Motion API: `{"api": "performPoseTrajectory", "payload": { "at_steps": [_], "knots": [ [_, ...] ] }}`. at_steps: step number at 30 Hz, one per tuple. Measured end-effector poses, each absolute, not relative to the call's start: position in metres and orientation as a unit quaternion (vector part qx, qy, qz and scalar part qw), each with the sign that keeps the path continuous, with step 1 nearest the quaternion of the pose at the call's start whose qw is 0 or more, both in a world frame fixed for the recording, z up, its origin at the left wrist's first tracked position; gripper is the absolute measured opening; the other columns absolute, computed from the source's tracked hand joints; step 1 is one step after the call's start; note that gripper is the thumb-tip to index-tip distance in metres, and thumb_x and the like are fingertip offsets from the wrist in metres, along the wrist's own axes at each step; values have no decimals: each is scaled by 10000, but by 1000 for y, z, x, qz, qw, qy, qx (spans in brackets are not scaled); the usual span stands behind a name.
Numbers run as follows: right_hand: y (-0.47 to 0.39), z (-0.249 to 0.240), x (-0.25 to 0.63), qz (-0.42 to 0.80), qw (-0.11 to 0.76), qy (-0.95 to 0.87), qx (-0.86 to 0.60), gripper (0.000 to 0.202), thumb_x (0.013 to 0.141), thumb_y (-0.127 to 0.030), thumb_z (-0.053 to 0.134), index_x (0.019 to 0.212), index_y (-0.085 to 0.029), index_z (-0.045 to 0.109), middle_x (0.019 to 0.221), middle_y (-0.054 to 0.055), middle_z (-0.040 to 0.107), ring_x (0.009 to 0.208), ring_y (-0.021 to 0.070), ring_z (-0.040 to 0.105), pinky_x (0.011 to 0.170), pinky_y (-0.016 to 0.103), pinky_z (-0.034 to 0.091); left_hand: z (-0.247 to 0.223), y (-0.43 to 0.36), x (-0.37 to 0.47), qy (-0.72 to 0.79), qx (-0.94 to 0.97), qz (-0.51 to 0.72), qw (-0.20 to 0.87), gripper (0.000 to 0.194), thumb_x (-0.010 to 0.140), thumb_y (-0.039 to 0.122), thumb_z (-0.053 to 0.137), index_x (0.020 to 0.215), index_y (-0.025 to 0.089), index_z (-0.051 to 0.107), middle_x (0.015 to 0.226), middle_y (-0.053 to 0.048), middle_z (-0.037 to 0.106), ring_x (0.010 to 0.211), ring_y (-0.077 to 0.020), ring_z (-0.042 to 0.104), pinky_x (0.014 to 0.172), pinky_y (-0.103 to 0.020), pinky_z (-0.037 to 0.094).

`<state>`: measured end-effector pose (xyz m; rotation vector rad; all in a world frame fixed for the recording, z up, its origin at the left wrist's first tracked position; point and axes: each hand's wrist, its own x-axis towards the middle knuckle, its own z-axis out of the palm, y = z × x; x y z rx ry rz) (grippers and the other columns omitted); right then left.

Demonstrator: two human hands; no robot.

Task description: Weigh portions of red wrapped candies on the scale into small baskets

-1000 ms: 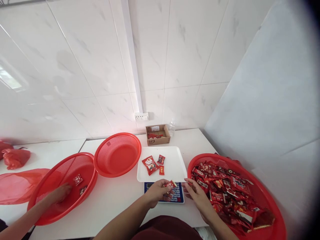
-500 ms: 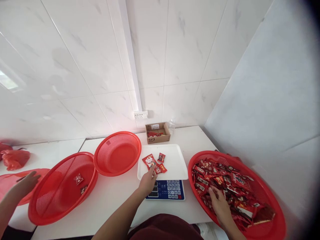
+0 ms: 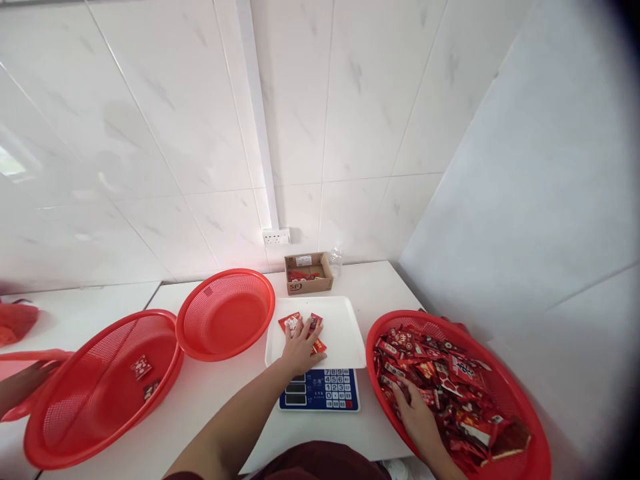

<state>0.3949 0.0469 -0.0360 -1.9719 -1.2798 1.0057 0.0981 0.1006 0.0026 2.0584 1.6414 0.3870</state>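
Note:
My left hand [image 3: 301,347] lies with its fingers spread over a few red snack packets [image 3: 290,322] on the white tray of a digital scale [image 3: 345,327]. Parts of those packets are hidden under the fingers. To the right, my right hand [image 3: 417,413] reaches into a big red basket [image 3: 537,427] heaped with red and dark snack packets [image 3: 440,373]. Its thumb and fingers are a little apart and rest on packets near the basket's left side; no packet shows clearly gripped there.
A cardboard box [image 3: 310,285] with some packets stands behind the scale. Left of it are a red basket [image 3: 225,320] and a larger one [image 3: 95,400] holding two packets. Another person's hand [image 3: 30,383] is at a red bag at far left, near a tied red bag [image 3: 17,323].
My left hand has gone from fingering one packet to lying spread over the packets, now closer together. My right hand stays in the basket. The other person's hand has lowered.

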Motion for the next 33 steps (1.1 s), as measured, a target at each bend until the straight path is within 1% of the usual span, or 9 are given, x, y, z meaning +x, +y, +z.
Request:
{"api": "performPoseTrajectory", "payload": {
  "at_steps": [5, 9, 14, 18, 23, 26, 28, 30, 33],
  "knots": [
    [47, -41, 396, 387, 318, -468, -728, 555, 685, -612, 448, 1029, -202, 592, 1134, 115, 651, 1075, 289, 587, 928, 406, 445, -1, 121, 97, 580, 781, 119, 201, 606, 805, 475, 561, 1364, 289, 420, 1481, -112, 318, 1390, -373, 146, 1075, -622, -50],
    [47, -43, 400, 388, 346, -438, -733, 563, 649, -607, 524, 1013, -187, 617, 1080, 106, 667, 1032, 289, 602, 881, 397, 474, 4, 115, 100, 597, 782, 89, 156, 655, 800, 517, 550, 1382, 264, 386, 1499, -107, 281, 1401, -348, 121, 1091, -618, 23],
    [45, -33, 406, 409, 408, -354, -735, 589, 629, -578, 587, 1078, -198, 622, 1069, 75, 671, 977, 264, 620, 795, 354, 515, 3, 62, 97, 588, 782, 143, 148, 622, 845, 479, 498, 1409, 283, 324, 1512, -72, 260, 1407, -308, 133, 1111, -571, 149],
    [49, -11, 390, 502, 463, -310, -662, 602, 628, -533, 638, 1156, -248, 596, 1101, 24, 666, 963, 225, 629, 751, 302, 533, -9, 9, 78, 639, 734, 171, 153, 541, 876, 425, 462, 1389, 290, 358, 1493, -57, 308, 1407, -296, 142, 1105, -569, 185],
    [74, 17, 335, 604, 419, -344, -584, 682, 582, -481, 720, 1193, -222, 561, 1101, 61, 666, 986, 233, 624, 789, 324, 529, -18, -24, 56, 687, 689, 189, 131, 488, 875, 406, 467, 1342, 270, 434, 1452, -83, 382, 1388, -310, 214, 1082, -569, 245],
    [91, 26, 303, 648, 401, -367, -533, 761, 626, -465, 690, 1309, -230, 451, 1268, 108, 573, 1095, 231, 583, 889, 344, 486, -14, -23, 55, 695, 679, 199, 127, 481, 879, 412, 459, 1335, 260, 441, 1454, -89, 378, 1389, -307, 212, 1086, -567, 237],
    [99, 26, 291, 628, 381, -419, -533, 765, 677, -467, 640, 1365, -264, 374, 1399, 115, 449, 1168, 232, 537, 940, 362, 451, -9, -20, 58, 697, 674, 204, 132, 494, 883, 420, 451, 1344, 247, 427, 1461, -94, 366, 1396, -304, 192, 1092, -564, 226],
    [104, 22, 288, 557, 362, -499, -556, 713, 706, -462, 594, 1360, -277, 377, 1449, 101, 381, 1217, 245, 491, 967, 388, 428, -5, -18, 60, 697, 673, 209, 136, 506, 883, 424, 449, 1354, 243, 412, 1466, -96, 355, 1400, -300, 178, 1095, -562, 220],
    [104, 7, 306, 418, 373, -592, -580, 596, 733, -450, 513, 1281, -221, 461, 1375, 110, 462, 1228, 262, 465, 969, 415, 426, -4, -19, 59, 696, 672, 212, 138, 509, 880, 419, 456, 1359, 255, 404, 1468, -91, 354, 1399, -297, 182, 1093, -565, 224]
  ]
}}
